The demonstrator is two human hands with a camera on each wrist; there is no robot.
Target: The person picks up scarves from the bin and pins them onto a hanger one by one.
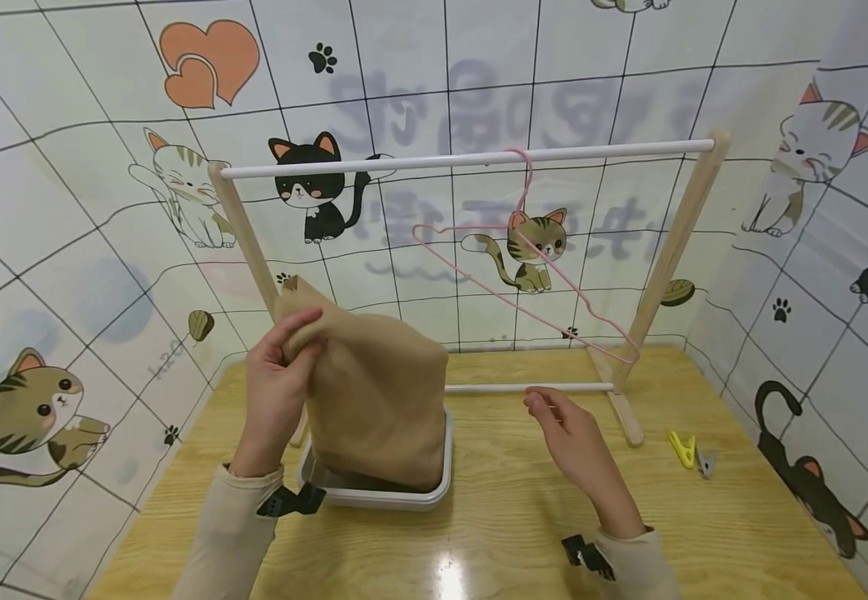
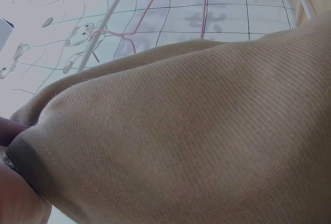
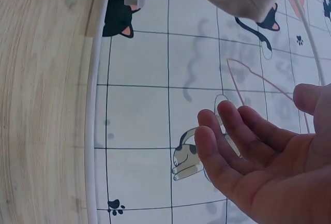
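Note:
A folded piece of tan cloth hangs from my left hand, which pinches its upper left corner between thumb and fingers. Its lower part overlaps a white plastic basin on the table. Close up in the left wrist view, the cloth shows a fine diagonal weave and fills most of the picture. My right hand is held over the table to the right of the basin, holding nothing. In the right wrist view the right hand's fingers are loosely bent, palm showing.
A pink wire hanger hangs on the white rod of a wooden-legged rack behind the basin. Yellow and grey clothespins lie on the wooden table at the right. A cat-patterned sheet surrounds the table.

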